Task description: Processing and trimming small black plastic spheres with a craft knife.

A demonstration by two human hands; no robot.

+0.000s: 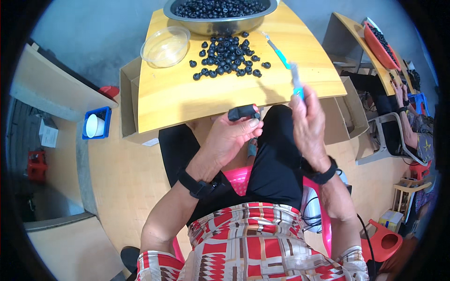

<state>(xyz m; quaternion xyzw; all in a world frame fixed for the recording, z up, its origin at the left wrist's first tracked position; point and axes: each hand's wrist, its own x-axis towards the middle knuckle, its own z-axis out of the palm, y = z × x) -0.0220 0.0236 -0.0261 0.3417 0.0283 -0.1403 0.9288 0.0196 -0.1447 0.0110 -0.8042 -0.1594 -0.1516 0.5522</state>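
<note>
My left hand (229, 133) is closed above my lap, just off the table's near edge. Between its thumb and index finger is a small round black part (257, 115), mostly covered by the fingertips. A black wrap (240, 112) appears to go round the index finger. My right hand (309, 122), raised to the right, is closed round the turquoise handle of a knife (298, 92), whose grey blade points up and away. Many small black round parts (225, 58) with holes lie loose on the table. A second turquoise-handled knife (280, 55) lies right of them.
On the wooden table (187, 100), a metal basin (220, 25) of black parts stands behind a clear plastic bowl (165, 46). Cardboard boxes (130, 98) flank the table. A blue tray (107, 114) with a white cup is left; another person (412, 126) sits far right near a red basin (382, 49).
</note>
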